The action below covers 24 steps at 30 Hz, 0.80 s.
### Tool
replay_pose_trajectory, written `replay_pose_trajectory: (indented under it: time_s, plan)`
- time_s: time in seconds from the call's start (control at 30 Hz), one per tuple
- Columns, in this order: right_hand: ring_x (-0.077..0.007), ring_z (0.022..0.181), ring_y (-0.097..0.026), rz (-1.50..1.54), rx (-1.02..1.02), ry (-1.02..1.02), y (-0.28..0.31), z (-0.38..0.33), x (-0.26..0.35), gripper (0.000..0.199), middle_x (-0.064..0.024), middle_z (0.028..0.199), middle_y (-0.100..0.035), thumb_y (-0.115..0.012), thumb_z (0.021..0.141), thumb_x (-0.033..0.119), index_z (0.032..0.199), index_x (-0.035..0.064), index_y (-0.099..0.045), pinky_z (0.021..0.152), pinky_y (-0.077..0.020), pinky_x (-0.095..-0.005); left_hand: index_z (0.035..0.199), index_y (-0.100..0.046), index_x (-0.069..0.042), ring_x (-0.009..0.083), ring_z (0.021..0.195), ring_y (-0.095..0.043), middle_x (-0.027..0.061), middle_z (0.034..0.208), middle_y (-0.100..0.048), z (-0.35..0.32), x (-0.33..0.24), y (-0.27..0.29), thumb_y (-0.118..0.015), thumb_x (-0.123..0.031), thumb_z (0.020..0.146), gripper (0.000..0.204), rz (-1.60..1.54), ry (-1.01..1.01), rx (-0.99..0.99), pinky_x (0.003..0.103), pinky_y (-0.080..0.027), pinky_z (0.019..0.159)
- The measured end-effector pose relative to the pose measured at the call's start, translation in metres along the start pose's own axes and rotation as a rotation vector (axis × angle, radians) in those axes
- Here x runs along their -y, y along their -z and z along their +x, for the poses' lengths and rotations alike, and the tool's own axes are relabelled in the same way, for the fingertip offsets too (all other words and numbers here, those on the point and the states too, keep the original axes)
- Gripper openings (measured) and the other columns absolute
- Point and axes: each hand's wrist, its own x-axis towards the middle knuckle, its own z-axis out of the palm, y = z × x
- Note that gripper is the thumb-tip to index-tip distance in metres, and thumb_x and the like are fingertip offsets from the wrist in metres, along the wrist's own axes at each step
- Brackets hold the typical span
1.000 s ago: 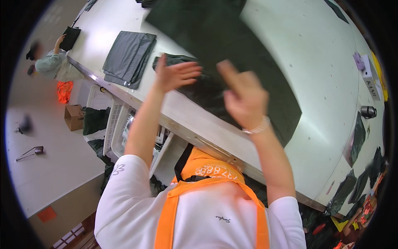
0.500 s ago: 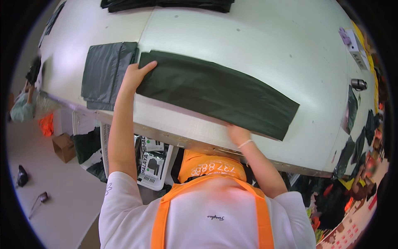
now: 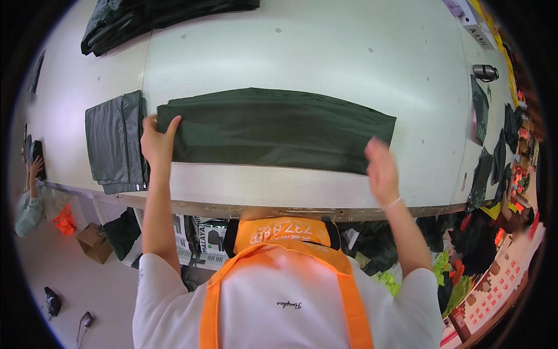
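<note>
A long strip of folded dark green fabric (image 3: pixel 273 131), smooth and slightly shiny, lies across the white table before me. At its left end is my left hand (image 3: pixel 158 139), thumb on top of the fabric and fingers curled at the edge, closed on that end. My right hand (image 3: pixel 381 171) is at the lower right corner, fingers stretched out and somewhat blurred; it holds nothing that I can see. Just left of my left hand lies a squarer folded stack of dark grey-green fabric (image 3: pixel 116 142).
A dark fabric pile (image 3: pixel 168 17) lies at the table's far left. A metal flask (image 3: pixel 485 72) and flat dark pieces stand or lie along the right. Below the front edge (image 3: pixel 314 212) are packages and loose fabric. Another person's hand (image 3: pixel 36 167) shows far left.
My right hand has moved right along the strip, from its lower edge to its right corner. The strip now lies straighter, less slanted. My left hand stays at its left end.
</note>
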Motion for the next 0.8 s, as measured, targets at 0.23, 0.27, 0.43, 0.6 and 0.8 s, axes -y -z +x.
replay_pose_trajectory:
  time_s: [0.23, 0.27, 0.43, 0.6, 0.8]
  plan:
    - [-0.0254, 0.092, -0.053, -0.229, 0.069, -0.091, -0.014, 0.075, -0.086, 0.02, -0.0061, 0.095, -0.059, -0.059, 0.088, 0.024, 0.102, 0.0107, -0.061, 0.082, -0.0384, -0.0394, 0.14, -0.039, -0.023, 0.0245, 0.134, -0.032, 0.0016, 0.147, -0.033, 0.006, 0.024, -0.052, -0.048, -0.039, 0.092, 0.051, 0.352, -0.639, -0.098, 0.055, -0.02, 0.107]
    - [-0.0259, 0.088, -0.053, -0.192, 0.141, -0.142, -0.017, 0.079, -0.082, 0.018, -0.0058, 0.09, -0.059, -0.061, 0.086, 0.025, 0.097, 0.0101, -0.06, 0.081, -0.0385, -0.0397, 0.14, -0.039, -0.024, 0.0245, 0.134, -0.032, 0.0009, 0.148, -0.033, 0.017, 0.026, -0.056, -0.048, -0.04, 0.092, 0.051, 0.392, -0.654, -0.119, 0.056, -0.02, 0.107]
    - [-0.0282, 0.074, -0.048, -0.061, 0.192, -0.101, -0.038, 0.062, -0.069, 0.02, -0.0067, 0.069, -0.055, -0.067, 0.08, 0.019, 0.078, 0.0064, -0.052, 0.072, -0.04, -0.0373, 0.136, -0.043, -0.018, 0.0261, 0.134, -0.032, 0.0031, 0.146, -0.036, 0.037, -0.047, -0.039, -0.059, -0.024, 0.086, 0.053, 0.412, -0.61, -0.241, 0.054, -0.025, 0.105]
    - [-0.0241, 0.064, -0.048, 0.111, 0.2, -0.242, -0.038, 0.043, -0.057, 0.017, -0.0086, 0.068, -0.054, -0.062, 0.086, 0.014, 0.08, 0.0029, -0.049, 0.064, -0.0405, -0.0352, 0.131, -0.048, -0.016, 0.0258, 0.132, -0.035, 0.0066, 0.141, -0.041, -0.107, -0.123, -0.104, -0.059, -0.038, 0.085, 0.053, -0.116, -0.757, 0.039, 0.049, -0.026, 0.108]
    - [-0.0133, 0.067, -0.057, 0.59, 0.493, -0.636, 0.028, 0.048, 0.007, 0.019, -0.0072, 0.082, -0.063, -0.054, 0.09, 0.01, 0.106, 0.0013, -0.06, 0.069, -0.0453, -0.0274, 0.138, -0.041, -0.016, 0.0252, 0.137, -0.026, 0.0057, 0.147, -0.033, -0.106, -0.119, -0.13, -0.046, -0.042, 0.092, 0.053, -0.158, -0.839, 0.221, 0.047, -0.017, 0.112]
